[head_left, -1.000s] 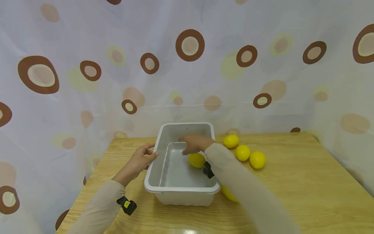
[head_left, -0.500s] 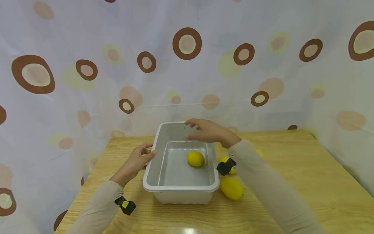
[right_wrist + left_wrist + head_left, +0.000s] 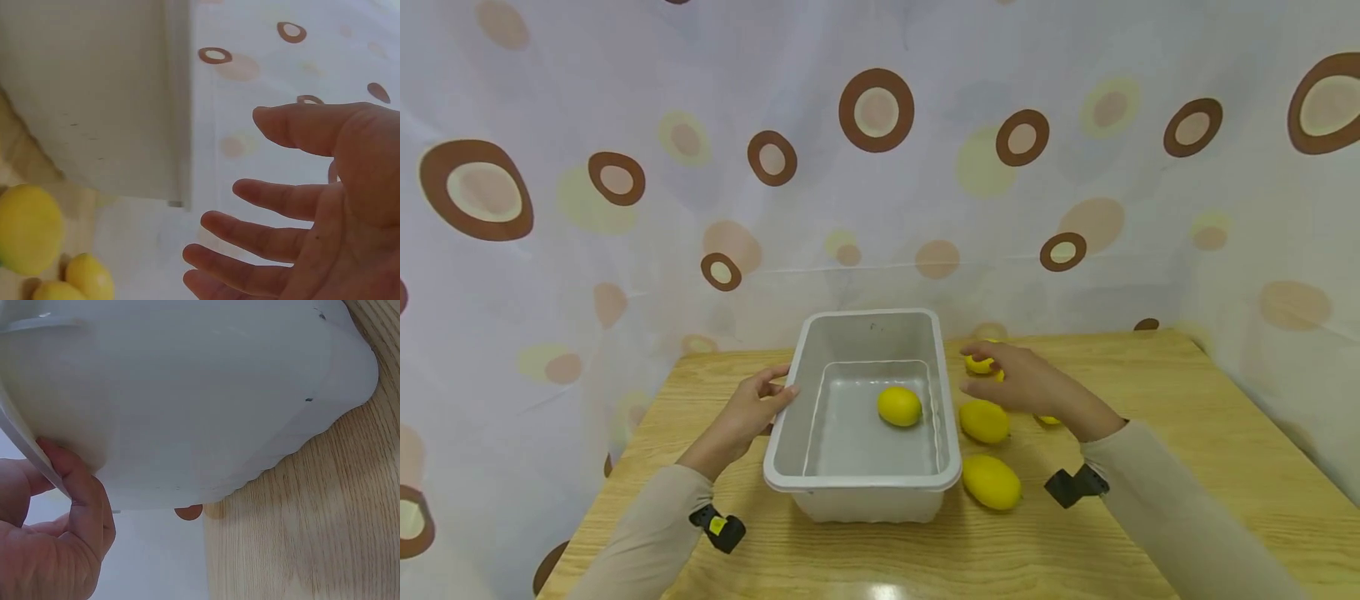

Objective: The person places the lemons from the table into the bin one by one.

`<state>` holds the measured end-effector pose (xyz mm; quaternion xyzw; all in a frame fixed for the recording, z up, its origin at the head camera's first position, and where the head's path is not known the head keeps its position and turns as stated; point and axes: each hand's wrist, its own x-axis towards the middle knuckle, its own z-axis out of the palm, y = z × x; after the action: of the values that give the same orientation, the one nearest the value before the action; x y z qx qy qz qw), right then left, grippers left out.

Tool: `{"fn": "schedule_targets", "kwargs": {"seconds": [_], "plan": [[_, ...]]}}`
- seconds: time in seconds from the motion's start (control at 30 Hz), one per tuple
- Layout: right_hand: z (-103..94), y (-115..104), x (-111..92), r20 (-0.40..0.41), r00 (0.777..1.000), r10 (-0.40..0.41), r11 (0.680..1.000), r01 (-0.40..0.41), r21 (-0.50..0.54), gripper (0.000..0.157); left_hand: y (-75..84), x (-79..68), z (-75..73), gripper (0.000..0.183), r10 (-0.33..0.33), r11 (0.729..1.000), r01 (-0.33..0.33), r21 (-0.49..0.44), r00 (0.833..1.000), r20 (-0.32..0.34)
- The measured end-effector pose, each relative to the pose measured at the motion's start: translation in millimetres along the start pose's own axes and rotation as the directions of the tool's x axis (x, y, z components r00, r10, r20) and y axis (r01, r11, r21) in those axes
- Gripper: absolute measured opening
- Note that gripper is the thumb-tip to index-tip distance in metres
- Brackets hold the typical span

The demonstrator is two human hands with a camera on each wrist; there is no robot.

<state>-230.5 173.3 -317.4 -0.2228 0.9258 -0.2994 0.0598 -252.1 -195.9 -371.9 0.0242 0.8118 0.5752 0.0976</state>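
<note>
On the tabletop (image 3: 1187,467) stands a gray plastic bin (image 3: 865,505), its left rim pinched by the left hand (image 3: 747,415); the left wrist view alone shows a finger (image 3: 87,497) beneath. The right hand (image 3: 1026,382), fingers parted, empty, hovers near lemons (image 3: 992,482). Between the hands, inside the bin, 1 lemon (image 3: 899,407) shows only in the head view.

Soft, even light fills the head view, with white glare (image 3: 886,592) on the counter (image 3: 1195,417) at six o'clock; the right-wrist view looks hazy, its bin (image 3: 94,94) slightly soft.
</note>
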Motion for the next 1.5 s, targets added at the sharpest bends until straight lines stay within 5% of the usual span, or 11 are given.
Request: {"fn": "schedule_targets", "kwargs": {"seconds": [0.33, 0.67, 1.5], "plan": [[50.8, 33, -35, 0.026, 0.999, 0.035, 0.997, -0.033, -0.063, 0.058, 0.7, -0.5, 0.1, 0.051, 0.019, 1.000, -0.019, -0.015, 1.000, -0.002], [93.7, 48, -42, 0.049, 0.994, 0.098, 0.993, -0.094, -0.074, 0.063, -0.4, -0.4, 0.3, 0.050, 0.025, 1.000, -0.025, -0.010, 1.000, -0.016], [104.9, 45, -47, 0.015, 0.998, 0.066, 0.994, -0.065, -0.087, 0.060, 0.4, -6.6, -2.4, 0.050, 0.035, 0.999, -0.035, -0.034, 0.999, 0.025]]}}
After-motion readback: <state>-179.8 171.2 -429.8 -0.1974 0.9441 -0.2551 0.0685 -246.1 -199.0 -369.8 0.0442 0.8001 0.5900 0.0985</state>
